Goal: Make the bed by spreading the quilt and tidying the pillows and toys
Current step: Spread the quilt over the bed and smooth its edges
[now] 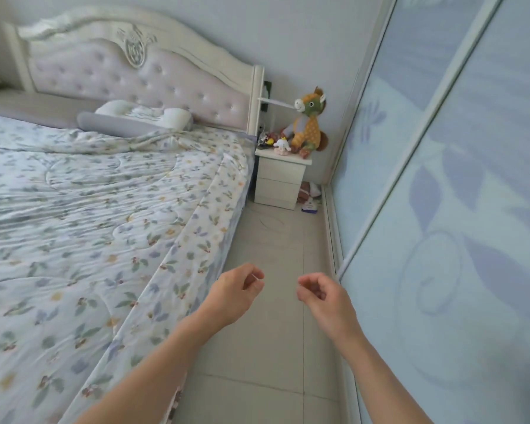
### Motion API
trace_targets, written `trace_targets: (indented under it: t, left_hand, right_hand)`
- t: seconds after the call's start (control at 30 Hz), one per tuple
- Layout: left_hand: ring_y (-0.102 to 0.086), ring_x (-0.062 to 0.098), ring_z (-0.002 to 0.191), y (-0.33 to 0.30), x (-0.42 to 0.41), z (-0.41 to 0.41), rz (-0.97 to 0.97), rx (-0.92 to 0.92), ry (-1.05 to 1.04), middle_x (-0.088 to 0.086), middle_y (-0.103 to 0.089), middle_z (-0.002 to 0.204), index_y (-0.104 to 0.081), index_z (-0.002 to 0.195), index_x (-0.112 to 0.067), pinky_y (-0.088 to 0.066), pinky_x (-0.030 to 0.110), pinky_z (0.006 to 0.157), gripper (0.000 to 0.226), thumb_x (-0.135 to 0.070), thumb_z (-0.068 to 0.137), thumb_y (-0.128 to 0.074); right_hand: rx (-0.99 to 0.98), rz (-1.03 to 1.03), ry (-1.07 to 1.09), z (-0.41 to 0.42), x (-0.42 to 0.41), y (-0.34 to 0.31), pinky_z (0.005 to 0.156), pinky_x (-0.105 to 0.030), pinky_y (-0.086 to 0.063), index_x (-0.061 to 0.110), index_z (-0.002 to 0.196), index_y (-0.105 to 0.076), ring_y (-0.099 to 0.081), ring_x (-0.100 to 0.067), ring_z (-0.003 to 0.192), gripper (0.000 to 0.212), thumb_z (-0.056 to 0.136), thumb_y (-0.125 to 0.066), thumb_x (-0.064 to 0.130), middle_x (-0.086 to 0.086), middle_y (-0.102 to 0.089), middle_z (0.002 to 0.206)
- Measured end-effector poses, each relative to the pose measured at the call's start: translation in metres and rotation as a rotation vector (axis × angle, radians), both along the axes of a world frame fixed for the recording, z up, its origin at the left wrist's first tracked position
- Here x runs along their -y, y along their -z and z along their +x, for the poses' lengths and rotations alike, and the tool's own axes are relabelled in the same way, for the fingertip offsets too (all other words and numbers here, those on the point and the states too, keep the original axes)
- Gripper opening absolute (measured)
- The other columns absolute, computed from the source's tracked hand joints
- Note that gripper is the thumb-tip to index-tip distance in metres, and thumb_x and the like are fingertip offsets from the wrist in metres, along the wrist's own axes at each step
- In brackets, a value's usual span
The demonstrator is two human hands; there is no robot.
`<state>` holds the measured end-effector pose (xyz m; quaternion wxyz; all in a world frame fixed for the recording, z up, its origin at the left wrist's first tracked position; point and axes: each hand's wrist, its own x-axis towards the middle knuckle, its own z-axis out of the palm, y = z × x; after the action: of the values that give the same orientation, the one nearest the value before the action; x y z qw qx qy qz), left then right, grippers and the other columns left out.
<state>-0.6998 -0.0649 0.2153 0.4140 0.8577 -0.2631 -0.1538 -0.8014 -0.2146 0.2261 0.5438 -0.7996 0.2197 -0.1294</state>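
A floral quilt (89, 209) lies spread flat over the bed, its right edge hanging down the side. At the head end a grey bolster pillow (114, 125) lies across, with a white pillow (153, 113) behind it against the tufted headboard (104, 71). An orange and green plush horse (309, 120) sits on the white nightstand (280, 179) with several small toys (276, 142). My left hand (236, 292) and my right hand (322, 296) hover over the floor beside the bed, fingers loosely curled, holding nothing.
A tiled floor aisle (273, 301) runs between the bed and the sliding wardrobe doors (456, 209) on the right. A few small items (309, 197) lie on the floor between the nightstand and the wardrobe.
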Motion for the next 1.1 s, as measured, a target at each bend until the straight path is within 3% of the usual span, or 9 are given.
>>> trace_targets:
  t: [0.13,0.27,0.43,0.5,0.6,0.87,1.1]
  left_hand:
    - [-0.051,0.014,0.079,-0.024,0.035,0.079,-0.018,0.033,-0.043,-0.008,-0.053,0.078,-0.058,0.102,-0.014,-0.044,0.028,0.078,0.013,-0.018,0.092,-0.05]
    - [-0.054,0.017,0.082,-0.032,0.062,0.136,-0.007,0.046,-0.075,-0.003,-0.056,0.083,-0.058,0.104,-0.012,-0.046,0.031,0.08,0.016,-0.018,0.092,-0.05]
    - [-0.05,0.012,0.077,-0.027,0.111,0.215,0.005,0.058,-0.183,-0.005,-0.054,0.081,-0.058,0.104,-0.012,-0.039,0.016,0.067,0.016,-0.016,0.092,-0.049]
    - [-0.048,0.01,0.069,-0.019,0.134,0.248,0.012,0.064,-0.233,-0.008,-0.051,0.072,-0.058,0.101,-0.014,-0.04,0.02,0.067,0.013,-0.015,0.092,-0.049]
    - [-0.044,0.007,0.062,-0.011,0.178,0.302,0.012,0.047,-0.329,-0.009,-0.047,0.067,-0.057,0.101,-0.012,-0.038,0.022,0.066,0.014,-0.016,0.093,-0.046]
    - [-0.049,0.017,0.068,-0.016,0.26,0.417,0.032,-0.003,-0.479,-0.003,-0.049,0.068,-0.053,0.091,-0.019,-0.048,0.041,0.079,0.007,-0.012,0.092,-0.049]
    - [-0.049,0.009,0.065,0.006,0.297,0.562,0.07,0.028,-0.558,-0.008,-0.051,0.069,-0.054,0.097,-0.018,-0.042,0.023,0.066,0.006,-0.017,0.093,-0.049]
  right_hand:
    - [0.044,0.028,-0.077,0.091,0.034,-0.013,0.064,-0.006,-0.044,0.018,0.084,-0.059,-0.054,0.008,0.061,0.016,0.085,-0.062,0.002,0.004,-0.06,0.077]
    - [0.037,0.1,-0.135,0.154,0.062,-0.007,0.068,-0.009,-0.046,0.021,0.083,-0.059,-0.056,0.001,0.067,0.018,0.085,-0.062,0.003,0.003,-0.062,0.08]
    - [0.028,0.115,-0.229,0.253,0.125,0.01,0.071,-0.014,-0.046,0.019,0.083,-0.059,-0.054,-0.01,0.073,0.018,0.086,-0.06,0.002,0.001,-0.06,0.078]
    - [0.038,0.112,-0.271,0.295,0.154,0.017,0.073,-0.018,-0.046,0.019,0.082,-0.059,-0.055,-0.012,0.073,0.017,0.086,-0.06,0.003,0.001,-0.06,0.077]
    - [0.042,0.103,-0.354,0.364,0.211,0.018,0.068,-0.012,-0.046,0.019,0.082,-0.059,-0.055,-0.012,0.074,0.017,0.085,-0.061,0.003,0.0,-0.061,0.078]
    - [0.0,0.027,-0.464,0.517,0.322,-0.001,0.066,-0.007,-0.045,0.019,0.085,-0.059,-0.056,-0.012,0.076,0.011,0.086,-0.061,0.008,0.0,-0.062,0.08]
    - [-0.032,-0.047,-0.52,0.676,0.369,0.018,0.065,-0.01,-0.046,0.021,0.089,-0.059,-0.058,-0.006,0.077,0.008,0.087,-0.061,0.014,0.004,-0.063,0.083]
